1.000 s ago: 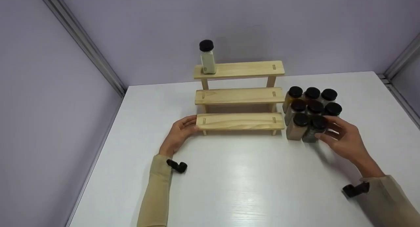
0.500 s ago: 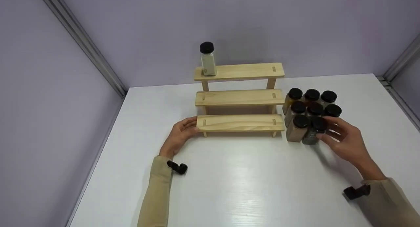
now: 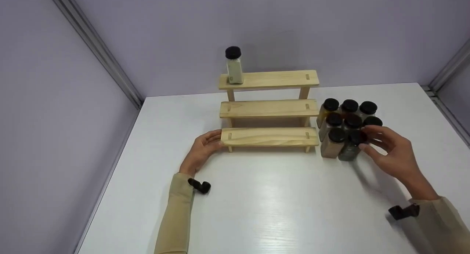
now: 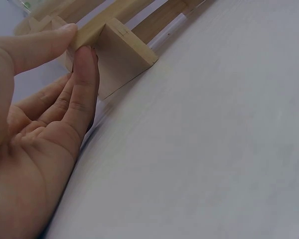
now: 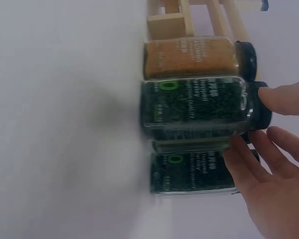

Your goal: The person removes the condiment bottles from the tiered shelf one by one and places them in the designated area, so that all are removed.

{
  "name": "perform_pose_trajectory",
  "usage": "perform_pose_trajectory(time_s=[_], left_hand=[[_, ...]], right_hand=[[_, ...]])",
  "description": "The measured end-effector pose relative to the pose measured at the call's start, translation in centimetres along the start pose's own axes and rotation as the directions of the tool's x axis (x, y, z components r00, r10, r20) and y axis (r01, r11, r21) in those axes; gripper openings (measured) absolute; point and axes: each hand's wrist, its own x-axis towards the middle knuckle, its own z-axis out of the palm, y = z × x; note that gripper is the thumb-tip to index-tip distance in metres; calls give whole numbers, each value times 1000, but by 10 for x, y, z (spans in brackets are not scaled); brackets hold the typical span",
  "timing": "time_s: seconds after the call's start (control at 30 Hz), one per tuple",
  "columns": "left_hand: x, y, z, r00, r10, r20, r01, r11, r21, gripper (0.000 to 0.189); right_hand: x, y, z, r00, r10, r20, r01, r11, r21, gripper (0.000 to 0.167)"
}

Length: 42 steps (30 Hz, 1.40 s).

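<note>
A three-step wooden spice rack [image 3: 270, 136] stands on the white table. My left hand [image 3: 200, 149] pinches the left end of its lowest shelf; in the left wrist view the thumb [image 4: 45, 47] lies against the board's edge. To the right, my right hand [image 3: 394, 153] has thumb and fingers about the black cap of a spice jar [image 3: 349, 152] at the near right of a cluster. Seen from the right wrist, dark green flakes fill this jar [image 5: 194, 102], and the thumb touches its cap. One pale-filled jar [image 3: 234, 70] stands at the top shelf's left end.
Several more black-capped spice jars [image 3: 332, 144] crowd closely beside the rack's right end, one with orange powder [image 5: 192, 57]. A lilac wall [image 3: 176, 37] rises behind the table [image 3: 235, 210], and another panel [image 3: 55, 118] stands at its left.
My right hand has shifted slightly up and right, its thumb rising from the jar's side to its cap. The jar stays in place. My left hand keeps its hold on the rack.
</note>
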Motion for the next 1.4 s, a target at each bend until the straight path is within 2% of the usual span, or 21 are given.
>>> perform_pose_trajectory(time_s=[0.3, 0.67, 0.97, 1.27, 1.4], left_hand=[[1, 0, -1, 1000, -7, -2, 7, 1000, 7, 60], [1, 1, 1, 1000, -20, -1, 20, 1000, -22, 60], [1, 0, 1, 1000, -15, -4, 15, 1000, -6, 60], [0, 1, 0, 1000, -8, 1, 8, 1000, -8, 59], [1, 1, -1, 1000, -15, 0, 15, 1000, -11, 59]], right_hand=[[20, -19, -4, 997, -71, -21, 71, 997, -3, 53], [45, -37, 13, 979, -199, 50, 199, 980, 0, 53], [64, -61, 37, 988, -139, 61, 134, 987, 85, 49], [81, -76, 58, 982, -163, 99, 147, 977, 155, 49], [90, -82, 70, 984, -143, 105, 125, 978, 165, 48]])
